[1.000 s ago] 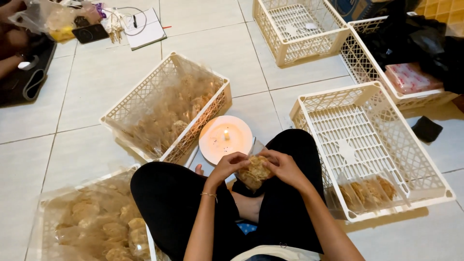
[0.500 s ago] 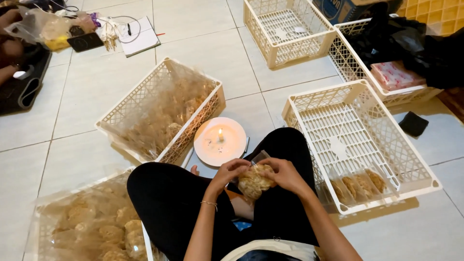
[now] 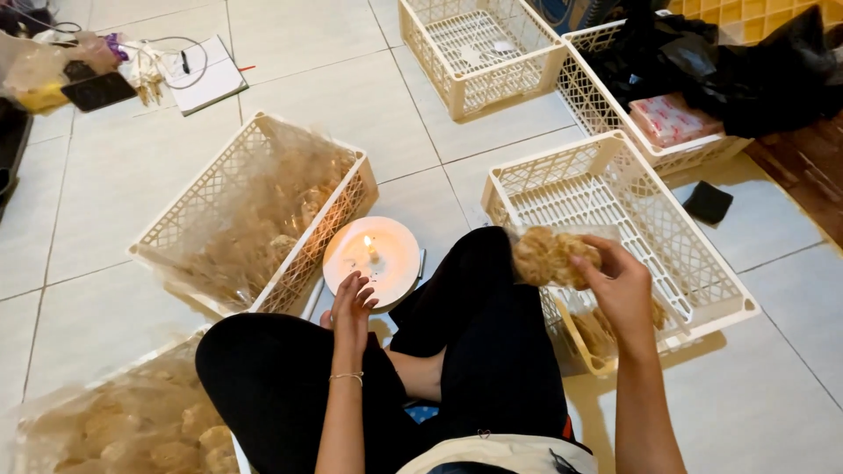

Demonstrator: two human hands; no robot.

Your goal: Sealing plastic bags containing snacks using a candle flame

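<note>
I sit cross-legged on a tiled floor. My right hand (image 3: 619,285) holds a clear packet of brown round crackers (image 3: 549,257) above the near edge of a cream plastic crate (image 3: 702,263) on my right, where several more packets lie in the near corner. Fingers apart and holding nothing, my left hand (image 3: 351,307) hovers over my knee next to a white plate (image 3: 395,259) with a small lit candle (image 3: 371,249) on it.
A crate lined with clear plastic and full of crackers (image 3: 255,219) stands tilted at the left. Another cracker-filled bag (image 3: 123,426) lies at the bottom left. Two more crates (image 3: 479,53) stand at the back, one with dark cloth and a pink packet (image 3: 672,118). A notebook (image 3: 206,75) lies far left.
Both hands held the packet over my lap before. My right hand has carried it to the right, over the crate's edge, and my left hand has let go.
</note>
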